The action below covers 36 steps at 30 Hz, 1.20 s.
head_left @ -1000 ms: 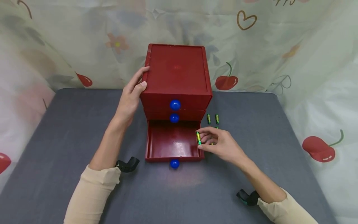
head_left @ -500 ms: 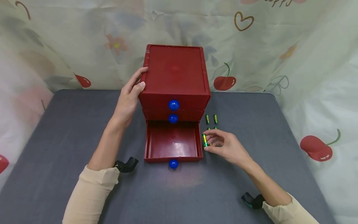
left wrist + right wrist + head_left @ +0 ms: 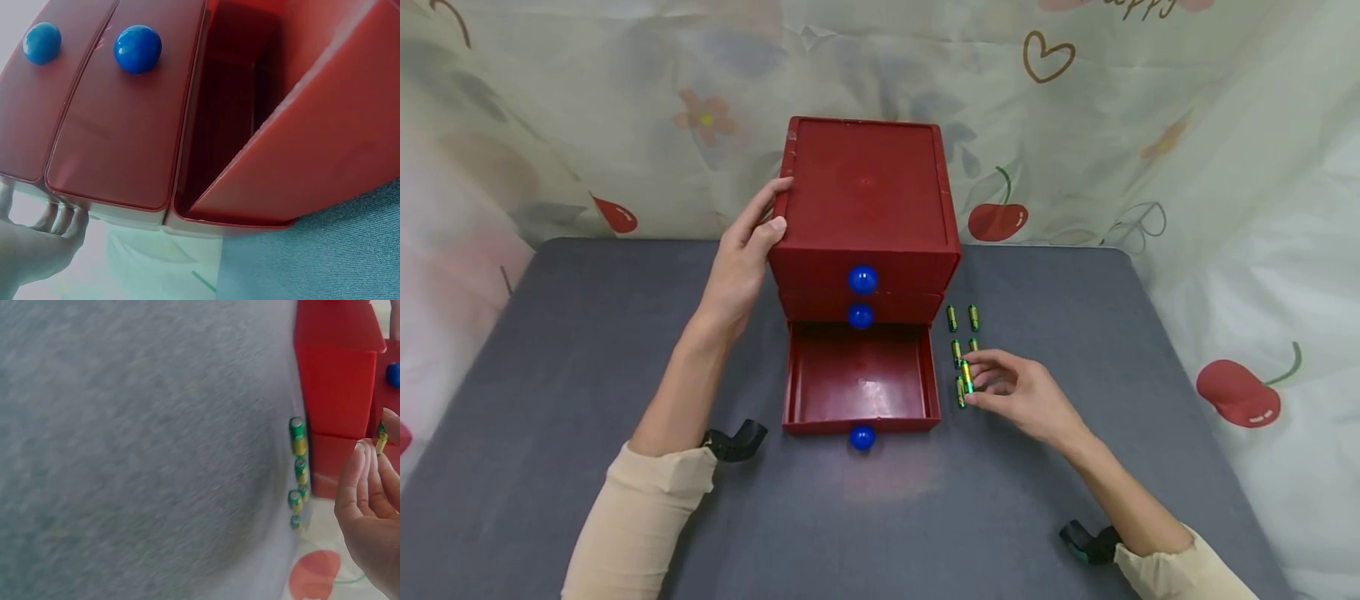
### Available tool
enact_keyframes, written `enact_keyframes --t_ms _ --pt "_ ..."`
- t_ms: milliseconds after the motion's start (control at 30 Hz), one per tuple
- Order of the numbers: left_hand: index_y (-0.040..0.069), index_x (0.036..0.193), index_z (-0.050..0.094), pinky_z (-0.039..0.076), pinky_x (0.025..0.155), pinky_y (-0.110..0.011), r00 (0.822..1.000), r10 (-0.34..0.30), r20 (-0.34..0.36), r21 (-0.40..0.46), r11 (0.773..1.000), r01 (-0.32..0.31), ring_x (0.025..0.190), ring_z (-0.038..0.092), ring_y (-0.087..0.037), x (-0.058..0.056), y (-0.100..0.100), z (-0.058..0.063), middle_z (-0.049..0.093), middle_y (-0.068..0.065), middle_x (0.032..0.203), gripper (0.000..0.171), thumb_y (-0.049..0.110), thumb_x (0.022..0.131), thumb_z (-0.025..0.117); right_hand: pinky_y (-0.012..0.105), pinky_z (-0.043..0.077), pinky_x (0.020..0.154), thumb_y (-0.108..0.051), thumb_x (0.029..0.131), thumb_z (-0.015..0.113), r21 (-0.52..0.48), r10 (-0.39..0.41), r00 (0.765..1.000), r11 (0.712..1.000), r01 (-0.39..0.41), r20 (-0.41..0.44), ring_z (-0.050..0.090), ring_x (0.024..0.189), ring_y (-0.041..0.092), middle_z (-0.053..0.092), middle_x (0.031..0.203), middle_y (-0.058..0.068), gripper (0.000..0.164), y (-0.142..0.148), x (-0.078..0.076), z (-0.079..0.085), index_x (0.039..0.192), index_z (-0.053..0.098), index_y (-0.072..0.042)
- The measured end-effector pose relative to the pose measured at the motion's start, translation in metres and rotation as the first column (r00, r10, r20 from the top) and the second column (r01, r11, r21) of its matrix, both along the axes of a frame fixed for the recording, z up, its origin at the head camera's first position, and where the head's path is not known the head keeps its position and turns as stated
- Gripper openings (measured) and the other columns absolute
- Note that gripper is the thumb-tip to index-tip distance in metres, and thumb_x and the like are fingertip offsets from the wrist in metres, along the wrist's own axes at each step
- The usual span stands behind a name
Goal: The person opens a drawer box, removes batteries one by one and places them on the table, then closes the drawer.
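Observation:
A red drawer cabinet (image 3: 865, 187) with blue ball knobs stands at the back of the table. Its bottom drawer (image 3: 797, 383) is pulled out, with a bare floor inside. My left hand (image 3: 733, 267) rests on the cabinet's left side, thumb and fingers at the top edge. In the left wrist view, the fingers (image 3: 78, 225) bend against that side. To the right of the drawer, my right hand (image 3: 1030, 396) pinches a green and yellow battery (image 3: 967, 377) between thumb and fingertips. Several more batteries (image 3: 952, 317) lie on the table beside the drawer, one partly hidden behind the hand.
A grey cloth-like surface covers the table (image 3: 865, 517). Behind and at both sides hangs a pale curtain (image 3: 625, 100) printed with cherries and flowers. Black wrist mounts (image 3: 735, 440) stick out from both forearms.
My right hand has carried the battery rightward, from over the drawer's right edge to above the batteries beside it. The left hand keeps its place on the cabinet; the view has shifted slightly.

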State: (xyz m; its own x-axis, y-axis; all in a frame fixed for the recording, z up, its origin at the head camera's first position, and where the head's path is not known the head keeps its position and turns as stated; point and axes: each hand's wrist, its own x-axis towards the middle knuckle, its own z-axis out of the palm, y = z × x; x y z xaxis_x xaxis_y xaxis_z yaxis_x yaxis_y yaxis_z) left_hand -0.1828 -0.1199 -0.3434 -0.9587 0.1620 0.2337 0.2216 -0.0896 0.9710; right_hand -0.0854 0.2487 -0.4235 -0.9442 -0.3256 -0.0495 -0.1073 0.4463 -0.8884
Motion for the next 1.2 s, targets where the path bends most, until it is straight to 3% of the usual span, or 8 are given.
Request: enact_keyframes --t_ms 267,700,1033,1200 --pt "0.027 0.149 0.045 0.032 0.11 -0.042 1.0 0.007 -0.001 -0.006 1.0 -0.007 0.133 0.043 -0.02 -0.002 0.001 -0.001 0.039 0.003 0.153 0.047 0.025 0.103 0.047 0.027 0.055 0.076 -0.004 0.084 0.079 0.008 -0.023 1.0 1.0 0.023 -0.005 0.065 0.093 0.023 0.066 0.105 0.013 0.045 0.014 -0.003 -0.01 0.125 0.063 -0.001" --pt "0.028 0.149 0.045 0.033 0.11 -0.043 1.0 0.017 0.002 -0.011 1.0 -0.017 0.134 0.042 -0.019 -0.004 0.002 -0.004 0.039 0.004 0.153 0.047 0.026 0.103 0.047 0.027 0.055 0.075 -0.005 0.085 0.078 0.102 -0.026 1.0 0.994 0.025 0.01 0.065 0.092 0.022 0.067 0.105 0.011 0.045 0.026 -0.004 -0.02 0.126 0.062 0.0" --pt "0.028 0.15 0.044 0.032 0.11 -0.043 1.0 0.007 -0.011 -0.018 1.0 -0.007 0.135 0.04 -0.019 -0.003 0.001 -0.006 0.038 0.004 0.153 0.047 0.026 0.103 0.047 0.028 0.056 0.074 -0.01 0.085 0.079 0.097 -0.032 0.995 0.995 0.024 0.089 0.067 0.087 0.02 0.068 0.098 0.008 0.043 0.034 -0.008 -0.034 0.124 0.063 -0.001" --pt "0.028 0.15 0.045 0.031 0.11 -0.043 1.0 0.013 -0.013 -0.015 1.0 -0.014 0.134 0.041 -0.019 -0.004 0.001 -0.006 0.039 0.004 0.152 0.047 0.026 0.103 0.047 0.027 0.055 0.071 -0.014 0.084 0.08 0.137 -0.032 0.998 0.99 0.025 0.047 0.067 0.08 0.016 0.069 0.09 0.004 0.045 0.034 -0.012 -0.037 0.124 0.064 -0.002"
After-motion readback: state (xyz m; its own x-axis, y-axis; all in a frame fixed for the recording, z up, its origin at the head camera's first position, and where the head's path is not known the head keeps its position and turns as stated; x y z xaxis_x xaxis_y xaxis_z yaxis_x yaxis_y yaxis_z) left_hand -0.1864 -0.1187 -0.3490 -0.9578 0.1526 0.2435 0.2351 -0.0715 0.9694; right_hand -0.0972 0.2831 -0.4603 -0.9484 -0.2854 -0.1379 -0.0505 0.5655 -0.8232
